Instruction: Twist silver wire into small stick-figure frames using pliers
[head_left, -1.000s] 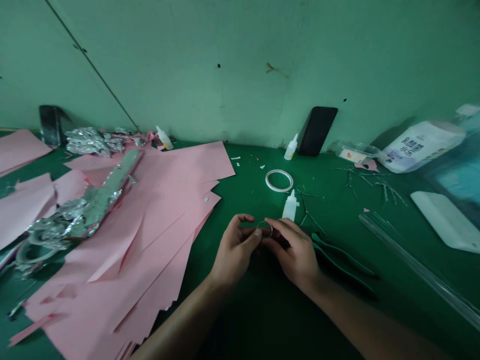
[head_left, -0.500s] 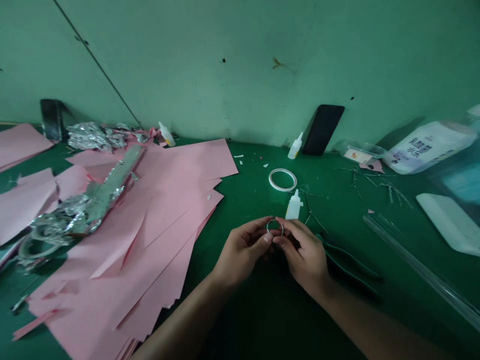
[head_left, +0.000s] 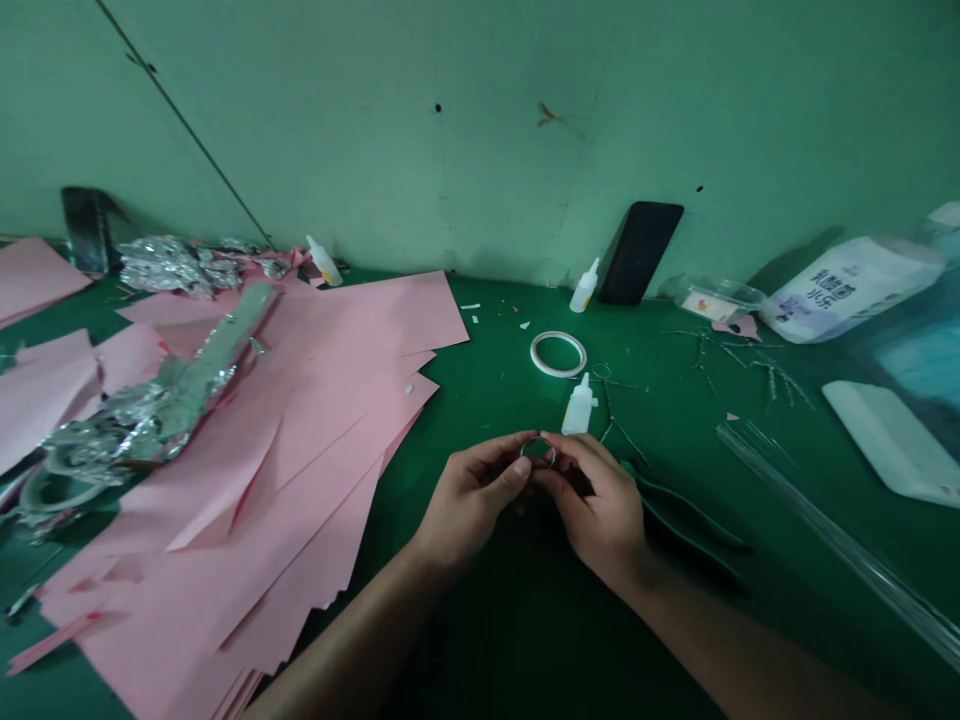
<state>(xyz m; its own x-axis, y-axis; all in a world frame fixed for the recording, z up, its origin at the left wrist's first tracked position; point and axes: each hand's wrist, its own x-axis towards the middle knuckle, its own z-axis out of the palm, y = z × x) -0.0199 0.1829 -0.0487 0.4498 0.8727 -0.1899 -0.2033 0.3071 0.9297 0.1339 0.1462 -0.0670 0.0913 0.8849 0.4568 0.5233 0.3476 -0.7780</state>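
Between the fingertips of both hands I hold a small, thin wire ring point(head_left: 553, 456) just above the green table. My left hand point(head_left: 466, 497) pinches its left side with thumb and fingers. On the right side, my right hand point(head_left: 606, 502) is closed on the same ring, and the fingers partly cover it. A small white glue bottle point(head_left: 577, 408) stands just beyond my right fingers. Behind it lies a narrow white roll of tape point(head_left: 559, 373). Pliers point(head_left: 694, 508) with dark green handles rest beside my right hand, their jaws near a twisted wire stem point(head_left: 627, 441).
Pink paper sheets point(head_left: 322, 400) cover the left side, with crumpled foil point(head_left: 180, 400) on top. A second glue bottle point(head_left: 584, 286) and a phone point(head_left: 642, 252) stand by the wall. Clear rods point(head_left: 832, 530), twisted wires point(head_left: 772, 372) and a white package point(head_left: 847, 290) lie right.
The view has shifted slightly, so everything sits a little further left and up. Both hands keep hold of the ring, with only slight finger movement.
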